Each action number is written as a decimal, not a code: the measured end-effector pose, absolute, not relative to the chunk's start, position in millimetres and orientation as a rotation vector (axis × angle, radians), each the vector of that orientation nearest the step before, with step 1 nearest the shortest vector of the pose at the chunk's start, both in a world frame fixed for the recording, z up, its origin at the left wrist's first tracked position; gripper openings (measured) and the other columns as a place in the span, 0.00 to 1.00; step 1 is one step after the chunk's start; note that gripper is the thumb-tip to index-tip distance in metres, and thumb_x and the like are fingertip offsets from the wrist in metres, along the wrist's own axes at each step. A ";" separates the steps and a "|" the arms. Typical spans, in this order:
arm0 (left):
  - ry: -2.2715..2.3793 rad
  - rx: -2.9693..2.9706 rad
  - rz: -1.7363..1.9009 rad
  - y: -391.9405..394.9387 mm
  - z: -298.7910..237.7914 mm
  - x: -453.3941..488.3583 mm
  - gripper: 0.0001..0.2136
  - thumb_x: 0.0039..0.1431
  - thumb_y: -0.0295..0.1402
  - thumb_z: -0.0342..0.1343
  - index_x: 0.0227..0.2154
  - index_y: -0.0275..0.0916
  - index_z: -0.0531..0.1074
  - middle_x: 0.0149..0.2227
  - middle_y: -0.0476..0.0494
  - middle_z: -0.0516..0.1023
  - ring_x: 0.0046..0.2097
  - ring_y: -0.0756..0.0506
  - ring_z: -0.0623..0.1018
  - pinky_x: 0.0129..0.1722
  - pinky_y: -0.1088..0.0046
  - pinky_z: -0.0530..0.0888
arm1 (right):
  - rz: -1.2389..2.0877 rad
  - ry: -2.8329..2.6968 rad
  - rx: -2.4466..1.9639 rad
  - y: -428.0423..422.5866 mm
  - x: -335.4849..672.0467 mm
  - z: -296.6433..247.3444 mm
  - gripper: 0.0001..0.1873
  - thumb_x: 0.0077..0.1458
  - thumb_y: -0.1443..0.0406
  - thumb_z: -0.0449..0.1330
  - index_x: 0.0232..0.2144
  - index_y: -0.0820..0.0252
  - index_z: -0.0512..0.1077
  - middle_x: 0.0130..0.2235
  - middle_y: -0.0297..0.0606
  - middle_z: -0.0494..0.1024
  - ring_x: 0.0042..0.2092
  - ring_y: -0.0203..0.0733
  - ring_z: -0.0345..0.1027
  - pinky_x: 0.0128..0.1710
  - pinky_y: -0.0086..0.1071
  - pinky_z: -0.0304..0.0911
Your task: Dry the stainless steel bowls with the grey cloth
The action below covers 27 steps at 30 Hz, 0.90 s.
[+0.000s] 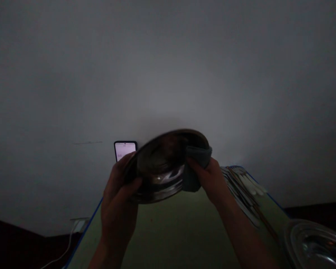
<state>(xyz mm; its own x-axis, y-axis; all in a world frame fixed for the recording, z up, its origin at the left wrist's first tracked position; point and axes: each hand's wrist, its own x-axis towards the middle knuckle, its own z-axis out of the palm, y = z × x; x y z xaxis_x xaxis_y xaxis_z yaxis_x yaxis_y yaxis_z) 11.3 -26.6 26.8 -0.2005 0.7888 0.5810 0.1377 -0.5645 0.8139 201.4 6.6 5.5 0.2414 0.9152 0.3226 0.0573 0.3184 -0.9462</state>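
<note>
1. Main thing here is a round, shallow metal dish (159,168), held up above the worktop (170,235) in front of the wall. It's tilted so you can see inside, with the left side lower than the right.
2. Looks-wise it's shiny and smooth, dark brownish-black over most of the inside, with pale streaky reflections curving along the near part. The rim is rounded and a bit blurry, so I can't make out fine detail.
3. The left hand (119,198) is gripping the dish's left edge, thumb over the inside.
4. The right hand (210,175) is closed on a grey cloth (193,175), pinching it against the right side of the dish. The cloth is matte, looks soft and folded, and hangs down over the near edge.
5. Worktop is a dull green, flat surface with blue edging (84,231).
6. Off to the right there's a row of slim utensils (240,190): some metallic, some brown and stick-like, with a few smooth white pieces at the far end.
7. Near right corner: another glossy metal dish (319,243), rounded, with ringed reflections.
8. Far left, a phone (125,149) with a lit screen and dark frame, partly behind the left hand. The wall (168,67) is plain matte grey.
</note>
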 end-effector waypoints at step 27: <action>1.113 1.481 1.879 -23.1 29.4 0.4 0.15 0.49 0.32 0.63 0.42 0.47 0.75 0.39 0.52 0.80 0.42 0.47 0.79 0.41 0.74 0.76 | 0.937 -1.009 -0.973 11.3 182.6 -10.4 0.18 0.45 0.55 0.66 0.38 0.58 0.77 0.39 0.38 0.81 0.42 0.45 0.73 0.45 0.40 0.67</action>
